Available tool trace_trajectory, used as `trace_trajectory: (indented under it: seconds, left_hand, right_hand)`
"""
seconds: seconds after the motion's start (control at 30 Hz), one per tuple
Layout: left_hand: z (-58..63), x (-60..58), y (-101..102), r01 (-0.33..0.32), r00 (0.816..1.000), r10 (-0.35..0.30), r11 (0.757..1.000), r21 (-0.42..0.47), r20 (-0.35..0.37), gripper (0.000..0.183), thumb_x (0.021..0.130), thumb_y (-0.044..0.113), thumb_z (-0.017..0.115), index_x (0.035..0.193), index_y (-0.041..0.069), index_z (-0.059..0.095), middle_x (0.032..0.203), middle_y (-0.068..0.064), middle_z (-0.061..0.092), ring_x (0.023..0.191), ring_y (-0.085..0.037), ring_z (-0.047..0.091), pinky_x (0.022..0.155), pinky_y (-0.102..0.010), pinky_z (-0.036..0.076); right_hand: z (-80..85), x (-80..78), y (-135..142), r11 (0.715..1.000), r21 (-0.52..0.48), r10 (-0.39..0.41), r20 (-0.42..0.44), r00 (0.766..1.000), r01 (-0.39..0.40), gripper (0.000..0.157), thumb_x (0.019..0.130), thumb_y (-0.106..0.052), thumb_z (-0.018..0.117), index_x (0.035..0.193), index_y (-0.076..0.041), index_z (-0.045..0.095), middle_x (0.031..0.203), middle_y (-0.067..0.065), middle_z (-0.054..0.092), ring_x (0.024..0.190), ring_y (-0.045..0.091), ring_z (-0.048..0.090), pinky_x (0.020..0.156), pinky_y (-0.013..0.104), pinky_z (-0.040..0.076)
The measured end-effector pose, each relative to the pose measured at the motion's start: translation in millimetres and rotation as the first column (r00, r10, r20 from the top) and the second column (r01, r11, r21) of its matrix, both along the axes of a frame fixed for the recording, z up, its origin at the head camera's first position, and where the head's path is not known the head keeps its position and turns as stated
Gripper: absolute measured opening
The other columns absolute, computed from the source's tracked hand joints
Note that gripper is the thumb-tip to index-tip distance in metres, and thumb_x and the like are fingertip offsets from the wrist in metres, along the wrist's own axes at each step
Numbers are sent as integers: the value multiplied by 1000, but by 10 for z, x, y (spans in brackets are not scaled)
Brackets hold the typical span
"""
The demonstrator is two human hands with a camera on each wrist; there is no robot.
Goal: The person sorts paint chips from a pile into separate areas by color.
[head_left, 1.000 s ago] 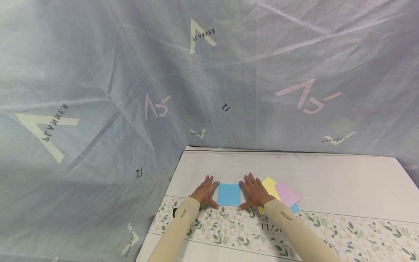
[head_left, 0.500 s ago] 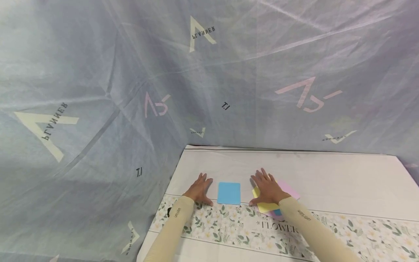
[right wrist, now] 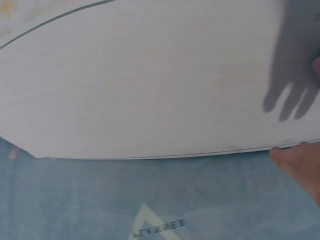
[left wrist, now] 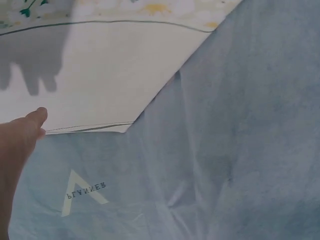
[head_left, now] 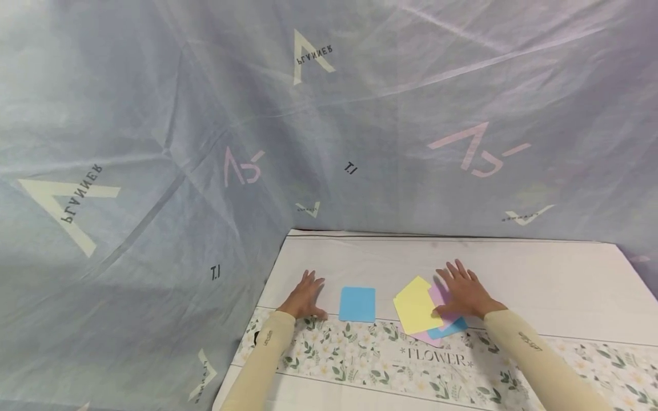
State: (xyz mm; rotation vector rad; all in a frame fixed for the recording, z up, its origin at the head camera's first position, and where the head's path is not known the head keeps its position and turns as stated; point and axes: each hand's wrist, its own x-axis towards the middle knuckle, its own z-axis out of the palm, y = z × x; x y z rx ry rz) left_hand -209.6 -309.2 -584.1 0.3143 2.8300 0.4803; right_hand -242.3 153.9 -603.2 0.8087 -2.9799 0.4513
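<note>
A square stack of blue paper (head_left: pixel 357 304) lies flat on the table, between the two hands and touched by neither. To its left, my left hand (head_left: pixel 302 298) is spread with nothing in it; part of the same left hand (left wrist: pixel 22 135) shows at the edge of the left wrist view. Over the right side of a loose pile, my right hand (head_left: pixel 465 291) is spread and holds nothing. That pile has yellow paper (head_left: pixel 417 308) on top, with pink paper (head_left: pixel 436 293) and blue paper (head_left: pixel 452 328) partly under it. Whether the right thumb touches the pile, I cannot tell.
A white tablecloth (head_left: pixel 540 279) with a floral band (head_left: pixel 360 365) and the printed word FLOWER covers the table. Grey-blue hanging fabric (head_left: pixel 390 125) stands behind and on the left. A small black thing (head_left: pixel 256 338) shows near the left sleeve.
Both hands have moved apart, away from the blue stack: the left one to the left, the right one farther to the right across the pile. More yellow paper is uncovered; the blue stack stays in place.
</note>
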Motion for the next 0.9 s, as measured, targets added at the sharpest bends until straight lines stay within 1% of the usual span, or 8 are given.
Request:
trace_trajectory:
  seconds: [0.07, 0.2, 0.3, 0.4, 0.6, 0.77, 0.83, 0.9]
  left_hand:
    - [11, -11, 51, 17, 1000, -17, 1000, -2, -12, 104, 71, 41, 89, 155, 10, 35, 166, -20, 12, 154, -38, 2, 119, -58, 24]
    - [12, -43, 215, 60, 997, -61, 998, -13, -46, 101, 74, 45, 86, 154, 10, 36, 165, -21, 13, 154, -38, 3, 120, -56, 22]
    - [-18, -65, 376, 86, 994, -89, 995, -40, -63, 99, 75, 48, 84, 154, 11, 36, 165, -20, 14, 154, -36, 5, 122, -53, 20]
    - [-62, -84, 552, 99, 992, -104, 993, -71, -77, 99, 75, 52, 83, 154, 11, 37, 166, -18, 15, 154, -35, 7, 122, -51, 20]
    - [-122, -99, 882, 127, 985, -135, 989, -77, -108, 95, 79, 57, 78, 154, 14, 38, 167, -16, 13, 155, -32, 6, 123, -49, 19]
    - [-146, -84, 1146, 175, 977, -184, 981, -86, -110, 94, 82, 62, 72, 155, 16, 35, 167, -14, 11, 155, -30, 4, 123, -47, 18]
    - [-153, -62, 1243, 202, 971, -210, 976, -78, -111, 93, 84, 62, 70, 156, 16, 34, 167, -15, 9, 155, -30, 3, 123, -48, 18]
    - [-161, -47, 1338, 227, 964, -237, 970, -90, -123, 94, 84, 64, 68, 156, 15, 33, 167, -16, 7, 155, -31, 2, 123, -48, 18]
  right_hand:
    - [19, 7, 66, 1000, 0, 5, 17, 1000, -5, 111, 67, -64, 82, 146, 4, 42, 152, 37, 31, 142, 58, 20, 108, 74, 25]
    - [76, 9, 158, 998, -50, 33, 64, 997, -30, 112, 65, -58, 85, 146, 5, 41, 152, 39, 30, 142, 59, 18, 108, 75, 22]
    - [104, 10, 205, 996, -78, 53, 87, 995, -46, 114, 62, -57, 88, 146, 4, 41, 151, 39, 30, 142, 59, 17, 108, 75, 21]
    - [103, 14, 230, 996, -69, 67, 95, 993, -60, 116, 60, -58, 88, 146, 4, 41, 151, 40, 30, 142, 60, 17, 108, 75, 22]
    - [97, 10, 212, 994, -81, 84, 92, 992, -77, 117, 58, -55, 90, 147, 4, 40, 151, 40, 30, 141, 60, 18, 107, 75, 22]
    - [118, 16, 163, 993, -85, 95, 110, 989, -86, 117, 59, -51, 92, 148, 3, 39, 152, 39, 28, 142, 59, 16, 108, 74, 21]
    - [131, 20, 137, 993, -77, 100, 114, 989, -91, 116, 59, -49, 92, 148, 3, 39, 152, 39, 28, 142, 59, 16, 108, 74, 22]
    - [146, 24, 113, 993, -66, 100, 117, 988, -93, 114, 60, -47, 93, 148, 3, 40, 153, 39, 28, 142, 59, 16, 109, 74, 22]
